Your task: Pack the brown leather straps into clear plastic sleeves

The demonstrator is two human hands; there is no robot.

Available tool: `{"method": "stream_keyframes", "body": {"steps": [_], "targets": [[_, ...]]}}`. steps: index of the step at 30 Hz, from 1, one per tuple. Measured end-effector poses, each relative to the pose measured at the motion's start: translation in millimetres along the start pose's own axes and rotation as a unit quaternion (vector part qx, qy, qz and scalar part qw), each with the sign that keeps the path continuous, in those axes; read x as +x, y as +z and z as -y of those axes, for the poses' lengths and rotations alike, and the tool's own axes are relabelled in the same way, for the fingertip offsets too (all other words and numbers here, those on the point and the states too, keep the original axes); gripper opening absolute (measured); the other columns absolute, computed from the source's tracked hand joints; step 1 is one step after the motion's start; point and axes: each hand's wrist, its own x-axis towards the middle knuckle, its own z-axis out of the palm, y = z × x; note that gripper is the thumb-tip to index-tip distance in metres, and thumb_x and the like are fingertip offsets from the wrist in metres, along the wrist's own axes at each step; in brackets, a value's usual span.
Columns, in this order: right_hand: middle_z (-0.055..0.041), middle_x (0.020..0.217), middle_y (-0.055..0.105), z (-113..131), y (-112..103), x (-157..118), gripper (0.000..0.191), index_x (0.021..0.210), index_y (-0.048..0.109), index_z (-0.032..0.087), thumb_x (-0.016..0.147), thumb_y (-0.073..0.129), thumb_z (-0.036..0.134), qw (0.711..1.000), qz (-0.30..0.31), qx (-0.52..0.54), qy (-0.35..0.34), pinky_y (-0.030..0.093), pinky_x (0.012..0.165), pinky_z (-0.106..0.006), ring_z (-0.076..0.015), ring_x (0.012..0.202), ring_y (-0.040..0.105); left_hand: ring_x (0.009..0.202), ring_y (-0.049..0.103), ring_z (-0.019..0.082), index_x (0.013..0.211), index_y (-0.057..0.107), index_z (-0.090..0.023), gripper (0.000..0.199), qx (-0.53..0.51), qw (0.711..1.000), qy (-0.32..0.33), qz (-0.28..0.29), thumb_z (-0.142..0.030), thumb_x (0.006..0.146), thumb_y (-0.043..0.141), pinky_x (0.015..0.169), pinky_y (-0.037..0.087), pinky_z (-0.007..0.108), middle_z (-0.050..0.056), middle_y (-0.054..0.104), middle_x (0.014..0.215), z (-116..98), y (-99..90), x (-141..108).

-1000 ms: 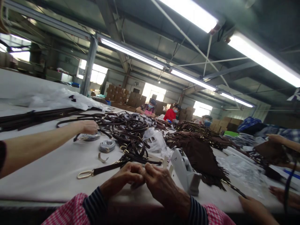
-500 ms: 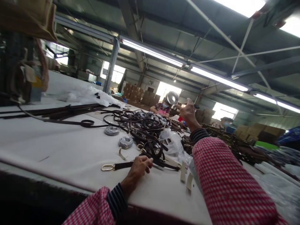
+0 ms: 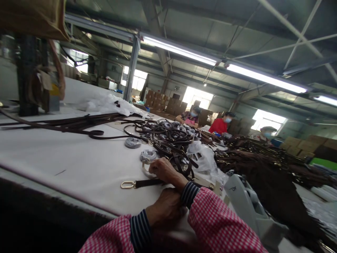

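My right hand [image 3: 168, 171] reaches across from the right, over my left hand, with its fingers bent down onto a pale curved strip [image 3: 145, 170] on the table. Below it, my left hand [image 3: 165, 208] rests low over the table edge; its fingers are blurred and hidden. A dark strap [image 3: 149, 182] with a gold oval clasp [image 3: 127, 185] lies flat beside both hands, its other end covered by them. Just beyond are two grey wrapped coils [image 3: 148, 155] and a tangled heap of dark straps [image 3: 171, 138].
Crumpled clear plastic [image 3: 204, 158] lies right of the heap. A grey-white device [image 3: 243, 196] stands near my right sleeve, before a dark brown pile [image 3: 273, 186]. Long straps [image 3: 65, 123] stretch across the left. Several masked people sit across the table.
My right hand has come down from its raised position to the pale strip, crossing over my left hand. The round shiny thing beside the raised hand no longer shows. The view has shifted slightly.
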Motion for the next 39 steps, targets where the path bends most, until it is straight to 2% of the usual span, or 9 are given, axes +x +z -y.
{"method": "stream_keyframes", "body": {"steps": [5, 9, 11, 13, 16, 23, 31, 35, 39], "targets": [[-0.0021, 0.071, 0.070, 6.5, -30.2, -35.9, 0.019, 0.089, 0.075, 0.015, 0.089, 0.065, 0.031, 0.991, -0.033, 0.119, 0.047, 0.046, 0.055, -0.023, -0.0142, 0.059, 0.062, 0.076, 0.058, 0.026, 0.064, 0.062, -0.021, 0.009, -0.029, 0.999, -0.032, -0.031, -0.026, 0.068, 0.068, 0.073, 0.042, 0.037, 0.006, 0.064, 0.073, -9.3, -11.0, 2.1], [-0.0026, 0.076, 0.071, 23.0, -60.4, -96.8, 0.028, 0.089, 0.075, 0.016, 0.083, 0.079, 0.043, 0.939, -0.090, 0.323, 0.082, 0.049, 0.061, -0.024, -0.0140, 0.065, 0.063, 0.080, 0.065, 0.025, 0.088, 0.072, -0.016, 0.021, -0.134, 0.990, -0.037, -0.024, -0.029, 0.077, 0.061, 0.063, 0.045, 0.031, 0.011, 0.072, 0.091, -22.6, -22.8, -2.3], [-0.0020, 0.076, 0.071, 30.7, -72.7, -128.8, 0.029, 0.086, 0.075, 0.016, 0.080, 0.083, 0.044, 0.913, -0.120, 0.376, 0.100, 0.048, 0.061, -0.024, -0.0130, 0.064, 0.061, 0.093, 0.067, 0.025, 0.109, 0.073, -0.017, 0.033, -0.224, 0.974, -0.036, -0.004, -0.030, 0.081, 0.062, 0.062, 0.046, 0.027, 0.013, 0.072, 0.111, -31.8, -28.2, -7.7], [-0.0024, 0.077, 0.071, 35.0, -79.5, -157.3, 0.030, 0.083, 0.074, 0.016, 0.080, 0.085, 0.044, 0.901, -0.131, 0.394, 0.125, 0.046, 0.059, -0.022, -0.0126, 0.065, 0.061, 0.104, 0.065, 0.024, 0.121, 0.072, -0.020, 0.039, -0.337, 0.940, -0.044, 0.014, -0.030, 0.084, 0.067, 0.064, 0.045, 0.024, 0.012, 0.069, 0.124, -39.6, -32.7, -12.9], [-0.0037, 0.080, 0.072, 33.3, -76.3, -190.0, 0.032, 0.086, 0.075, 0.015, 0.081, 0.084, 0.045, 0.891, -0.122, 0.403, 0.170, 0.043, 0.057, -0.020, -0.0112, 0.066, 0.062, 0.098, 0.063, 0.020, 0.123, 0.073, -0.023, 0.041, -0.419, 0.906, -0.061, 0.012, -0.036, 0.085, 0.078, 0.065, 0.045, 0.022, 0.010, 0.068, 0.119, -43.6, -35.7, -16.0], [-0.0022, 0.076, 0.072, 15.6, -47.4, -222.1, 0.039, 0.087, 0.076, 0.012, 0.079, 0.087, 0.048, 0.863, -0.157, 0.421, 0.233, 0.041, 0.050, -0.017, -0.0065, 0.055, 0.058, 0.068, 0.054, 0.012, 0.086, 0.069, -0.016, 0.032, -0.428, 0.899, -0.083, -0.046, -0.038, 0.076, 0.089, 0.060, 0.038, 0.021, 0.001, 0.063, 0.076, -28.2, -33.2, -11.0], [-0.0047, 0.072, 0.073, 9.3, -55.9, -242.2, 0.040, 0.087, 0.077, 0.009, 0.076, 0.089, 0.045, 0.833, -0.148, 0.471, 0.250, 0.042, 0.042, -0.017, -0.0079, 0.050, 0.059, 0.055, 0.053, 0.011, 0.077, 0.062, -0.016, 0.033, -0.361, 0.924, -0.122, -0.019, -0.040, 0.075, 0.085, 0.048, 0.031, 0.019, 0.002, 0.067, 0.068, -26.3, -27.4, -5.0], [-0.0087, 0.076, 0.077, 6.6, -62.5, -259.1, 0.038, 0.086, 0.076, 0.008, 0.077, 0.087, 0.044, 0.822, -0.141, 0.487, 0.258, 0.043, 0.042, -0.017, -0.0095, 0.051, 0.062, 0.053, 0.053, 0.012, 0.079, 0.065, -0.017, 0.029, -0.267, 0.955, -0.126, 0.005, -0.043, 0.080, 0.077, 0.042, 0.032, 0.019, 0.002, 0.068, 0.069, -25.7, -21.6, -3.0], [-0.0139, 0.085, 0.079, 5.4, -62.6, -263.8, 0.052, 0.096, 0.076, 0.008, 0.082, 0.080, 0.057, 0.819, -0.136, 0.489, 0.269, 0.043, 0.042, -0.018, -0.0123, 0.057, 0.066, 0.046, 0.048, 0.010, 0.076, 0.065, -0.017, 0.032, -0.166, 0.979, -0.120, 0.011, -0.047, 0.086, 0.069, 0.043, 0.033, 0.020, 0.000, 0.065, 0.064, -27.7, -18.8, -1.1]]}}
